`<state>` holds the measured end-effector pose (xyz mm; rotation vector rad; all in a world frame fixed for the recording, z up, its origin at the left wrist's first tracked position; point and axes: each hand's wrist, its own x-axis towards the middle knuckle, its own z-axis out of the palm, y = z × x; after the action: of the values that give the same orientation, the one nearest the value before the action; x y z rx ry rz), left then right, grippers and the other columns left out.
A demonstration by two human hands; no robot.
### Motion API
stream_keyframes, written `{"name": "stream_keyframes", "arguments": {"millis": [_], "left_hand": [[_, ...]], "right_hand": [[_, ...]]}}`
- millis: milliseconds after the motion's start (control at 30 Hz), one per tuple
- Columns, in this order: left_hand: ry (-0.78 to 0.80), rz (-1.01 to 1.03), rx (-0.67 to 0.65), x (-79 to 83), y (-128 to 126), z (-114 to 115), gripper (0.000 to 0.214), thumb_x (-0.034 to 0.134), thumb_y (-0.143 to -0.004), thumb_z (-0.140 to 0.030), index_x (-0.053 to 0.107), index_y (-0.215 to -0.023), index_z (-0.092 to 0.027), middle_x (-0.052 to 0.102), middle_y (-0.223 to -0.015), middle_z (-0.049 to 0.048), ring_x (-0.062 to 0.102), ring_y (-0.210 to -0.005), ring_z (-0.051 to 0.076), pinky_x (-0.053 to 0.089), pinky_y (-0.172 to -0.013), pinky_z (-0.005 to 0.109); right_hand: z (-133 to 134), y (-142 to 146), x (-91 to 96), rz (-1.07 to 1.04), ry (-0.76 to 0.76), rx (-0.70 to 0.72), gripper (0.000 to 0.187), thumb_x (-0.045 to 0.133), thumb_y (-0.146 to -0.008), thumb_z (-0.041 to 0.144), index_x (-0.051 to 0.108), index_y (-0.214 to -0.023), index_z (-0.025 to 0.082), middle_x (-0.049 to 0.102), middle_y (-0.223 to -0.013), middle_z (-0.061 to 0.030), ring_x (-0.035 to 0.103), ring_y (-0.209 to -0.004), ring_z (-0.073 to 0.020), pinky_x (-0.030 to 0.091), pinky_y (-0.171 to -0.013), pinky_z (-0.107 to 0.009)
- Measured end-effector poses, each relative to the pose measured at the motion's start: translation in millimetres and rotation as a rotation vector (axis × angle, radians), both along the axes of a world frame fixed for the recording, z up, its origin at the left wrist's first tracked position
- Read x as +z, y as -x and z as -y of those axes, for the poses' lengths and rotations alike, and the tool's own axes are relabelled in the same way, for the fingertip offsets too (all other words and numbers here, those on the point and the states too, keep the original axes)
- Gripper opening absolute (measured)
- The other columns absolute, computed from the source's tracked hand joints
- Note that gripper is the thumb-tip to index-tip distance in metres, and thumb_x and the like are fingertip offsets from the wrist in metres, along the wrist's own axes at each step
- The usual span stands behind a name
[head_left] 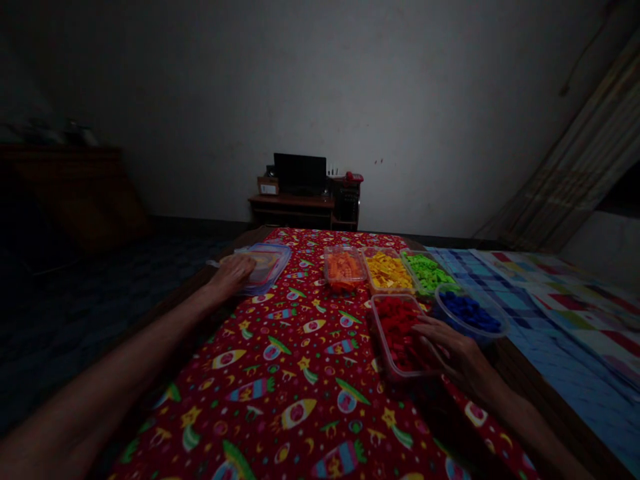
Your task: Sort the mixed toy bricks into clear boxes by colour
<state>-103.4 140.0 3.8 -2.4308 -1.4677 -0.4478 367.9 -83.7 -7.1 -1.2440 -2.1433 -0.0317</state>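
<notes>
On the left of the red cloth lies a stack of clear zip bags (271,261) with coloured edges. My left hand (234,272) rests over the near left part of the stack, its fingers bent and closed on the plastic; the fingertips are hard to make out. At the right, my right hand (453,347) reaches across the right rim of a clear rectangular tub (383,347). Its fingers are stretched out over the small red pieces (399,327) inside. Nothing is visibly held in it. Beside that hand stands a round tub of blue pieces (467,312).
Tubs of orange pieces (345,267), yellow pieces (389,271) and green pieces (427,270) stand in a row behind the red ones. The rocket-patterned cloth (300,373) covers the table. A bed (565,313) adjoins at right. A desk with a monitor (300,173) stands by the wall.
</notes>
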Motion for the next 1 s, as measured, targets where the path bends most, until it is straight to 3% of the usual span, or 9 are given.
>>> {"name": "stream_keyframes", "arguments": {"millis": [133,233,300,467,567,667,767,833,1000], "left_hand": [[-0.088,-0.135,0.072,29.5,1.7,1.9,0.026,0.033,-0.082,-0.006,0.057,-0.09,-0.01,0.057,-0.098,0.0131,0.049,-0.092,0.021,0.044,-0.084,0.034],[-0.205,-0.084,0.085,46.7,-6.0,7.3,0.027,0.035,-0.08,-0.004,0.057,-0.095,-0.009,0.056,-0.097,0.011,0.047,-0.092,0.019,0.046,-0.084,0.032],[-0.328,0.009,0.018,53.6,-24.4,18.5,0.027,0.036,-0.083,-0.007,0.056,-0.1,-0.012,0.056,-0.098,0.0087,0.048,-0.093,0.018,0.047,-0.083,0.032],[-0.583,0.174,-0.49,57.5,-118.9,78.9,0.026,0.038,-0.087,-0.01,0.054,-0.105,-0.018,0.058,-0.104,0.0071,0.054,-0.097,0.018,0.05,-0.085,0.033],[-0.557,0.128,-0.78,54.6,-187.2,113.0,0.028,0.037,-0.088,-0.006,0.054,-0.107,-0.016,0.059,-0.102,0.0081,0.056,-0.097,0.019,0.051,-0.085,0.032],[-0.507,0.108,-0.971,50.3,-249.6,123.3,0.021,0.043,-0.089,-0.011,0.056,-0.106,-0.014,0.06,-0.097,0.0075,0.055,-0.097,0.018,0.05,-0.086,0.031],[-0.428,0.127,-0.954,44.5,-304.1,115.4,0.02,0.044,-0.09,-0.011,0.058,-0.104,-0.015,0.058,-0.101,0.0082,0.053,-0.097,0.017,0.049,-0.086,0.031],[-0.355,0.125,-0.851,38.9,-335.4,109.0,0.018,0.046,-0.089,-0.014,0.06,-0.101,-0.017,0.056,-0.107,0.0095,0.052,-0.099,0.019,0.048,-0.084,0.033],[-0.096,-0.003,-0.749,21.3,-384.5,106.6,0.016,0.047,-0.089,-0.017,0.062,-0.086,-0.017,0.056,-0.09,0.006,0.052,-0.083,0.017,0.045,-0.069,0.026]], "right_hand": [[-0.5,-4.6,7.8,-0.027,-0.016,-0.032,0.027,0.047,-0.088,0.023,0.066,-0.108,0.022,0.066,-0.112,-0.0082,0.059,-0.11,-0.0214,0.051,-0.091,-0.034],[0.5,-2.0,12.8,-0.11,0.0,-0.081,0.028,0.046,-0.088,0.025,0.067,-0.105,0.02,0.068,-0.108,-0.0091,0.064,-0.1,-0.0213,0.052,-0.087,-0.034],[1.0,4.5,17.3,-0.196,0.053,-0.149,0.029,0.046,-0.088,0.028,0.068,-0.104,0.019,0.069,-0.104,-0.0095,0.067,-0.091,-0.0217,0.054,-0.082,-0.034],[-10.8,18.4,31.8,-0.659,0.279,-0.212,0.047,0.046,-0.086,0.048,0.058,-0.121,0.018,0.066,-0.111,-0.0097,0.067,-0.09,-0.0226,0.056,-0.072,-0.034],[-20.7,5.6,38.5,-0.998,0.389,-0.224,0.059,0.042,-0.084,0.058,0.053,-0.125,0.016,0.068,-0.105,-0.0118,0.068,-0.08,-0.0213,0.057,-0.064,-0.034],[-21.2,-25.4,43.1,-1.098,0.384,-0.344,0.06,0.063,-0.073,0.052,0.056,-0.119,0.014,0.069,-0.099,-0.0125,0.067,-0.075,-0.0208,0.057,-0.063,-0.032],[-15.4,-65.0,45.8,-1.056,0.308,-0.425,0.063,0.073,-0.064,0.037,0.057,-0.119,0.011,0.069,-0.098,-0.0123,0.067,-0.075,-0.0205,0.055,-0.065,-0.031],[-13.5,-90.3,44.8,-1.01,0.258,-0.497,0.06,0.07,-0.065,0.034,0.058,-0.118,0.008,0.07,-0.092,-0.0123,0.066,-0.07,-0.0193,0.053,-0.062,-0.03],[-21.8,-133.8,28.8,-0.705,0.192,-0.762,0.051,0.054,-0.07,0.028,0.062,-0.113,0.003,0.07,-0.07,-0.0085,0.06,-0.056,-0.0168,0.048,-0.053,-0.027]]}}
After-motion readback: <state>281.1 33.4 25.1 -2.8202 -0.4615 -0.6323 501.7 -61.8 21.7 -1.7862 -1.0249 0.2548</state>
